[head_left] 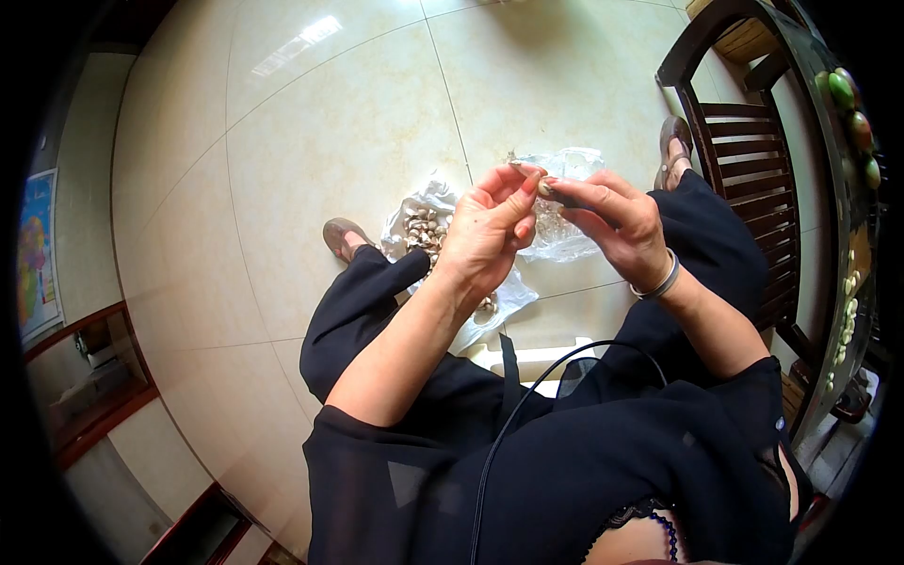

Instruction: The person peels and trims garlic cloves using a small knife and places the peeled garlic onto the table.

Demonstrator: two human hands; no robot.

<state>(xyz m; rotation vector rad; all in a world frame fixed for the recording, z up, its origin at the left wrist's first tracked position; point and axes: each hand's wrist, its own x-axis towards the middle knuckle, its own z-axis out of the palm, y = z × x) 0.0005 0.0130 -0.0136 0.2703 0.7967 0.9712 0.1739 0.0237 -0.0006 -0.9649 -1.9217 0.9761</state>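
Observation:
My left hand (490, 226) is closed in a pinch on a small pale mushroom (544, 188), held up in front of my lap. From the other side, the fingertips of my right hand (612, 221) close on the same mushroom. A dark shape shows under the right fingers, too small to make out. Below and left of the hands, a white plastic bag (403, 209) lies spread on the floor with many small brown and white mushrooms (426, 231) on it. Behind the right hand is a clear plastic bag (565, 247) with small scraps in it.
A white box-like edge (537, 358) shows between my legs. To the right stand a dark slatted wooden chair (749, 155) and a table carrying green and reddish fruit (841, 91) and small pale pieces (845, 330). A black cable (490, 452) crosses my lap. Tiled floor (282, 188) surrounds me.

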